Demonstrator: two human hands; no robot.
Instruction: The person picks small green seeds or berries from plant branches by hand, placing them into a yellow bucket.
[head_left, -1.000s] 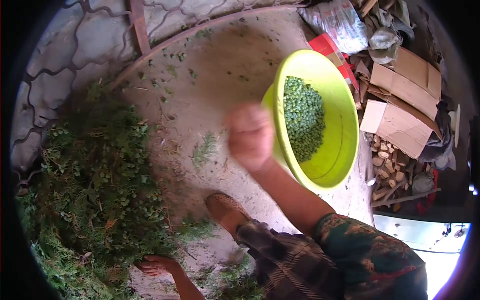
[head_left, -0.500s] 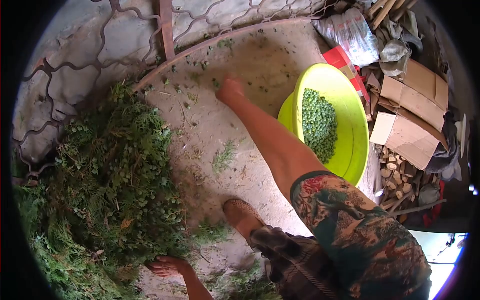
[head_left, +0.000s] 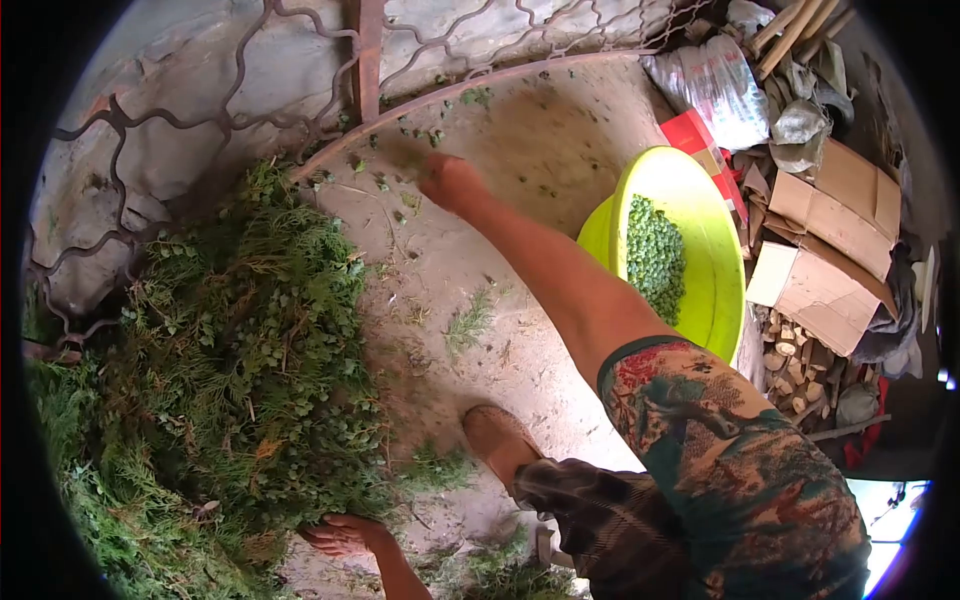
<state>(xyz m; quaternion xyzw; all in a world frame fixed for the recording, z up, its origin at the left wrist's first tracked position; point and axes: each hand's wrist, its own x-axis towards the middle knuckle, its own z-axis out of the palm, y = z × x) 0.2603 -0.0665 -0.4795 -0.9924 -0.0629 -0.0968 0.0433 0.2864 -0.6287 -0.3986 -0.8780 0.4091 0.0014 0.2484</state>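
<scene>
My right hand [head_left: 452,184] is stretched out low over the dusty floor [head_left: 400,260], left of a tilted yellow-green basin [head_left: 718,265]. Its fingers look curled, and a greenish blur lies at their tips; what they hold is too smeared to name. Small green cones [head_left: 655,255] fill part of the basin. At the bottom, my left hand [head_left: 345,535] rests by the lower edge of a large heap of green conifer sprigs [head_left: 260,370], fingers spread, with nothing visible in it.
A wavy metal grille [head_left: 225,122] runs along the wall at the back left. Flattened cardboard boxes [head_left: 835,285], cut wood [head_left: 790,370] and a plastic sack [head_left: 715,90] lie at right. A shoe [head_left: 500,440] stands mid-floor. Loose cones and sprigs are scattered about.
The view has shifted, so most things sit slightly further right and lower. My right hand has moved left relative to the floor. My left hand stays beside the heap.
</scene>
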